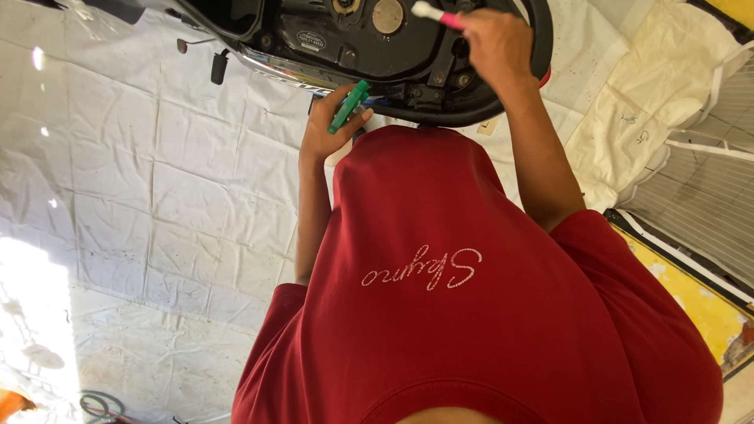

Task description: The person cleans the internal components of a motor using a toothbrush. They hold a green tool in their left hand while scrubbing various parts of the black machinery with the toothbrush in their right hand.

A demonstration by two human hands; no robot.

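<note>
Head view: right hand [493, 43] pinches a light, stiff pink-handled brush [438, 16] mid-handle over the black machine housing [377, 47], left hand [334, 126] wrapped around a green plastic tool [349, 106], light and rigid

A scooter body [369, 47] lay at the top of the view, on a sheet [141, 180] spread over the floor. Below it, nearer the camera, was the person's shirt [463, 298]. The left hand [334, 126] was at the scooter's near edge, closed round a tool [348, 106], just left of the shirt. The right hand [495, 43] was farther up, over the scooter's open inside, holding a brush [437, 16] that pointed left. A folded cloth [652, 118] lay to the right, with a slatted panel [707, 188] beyond it.
</note>
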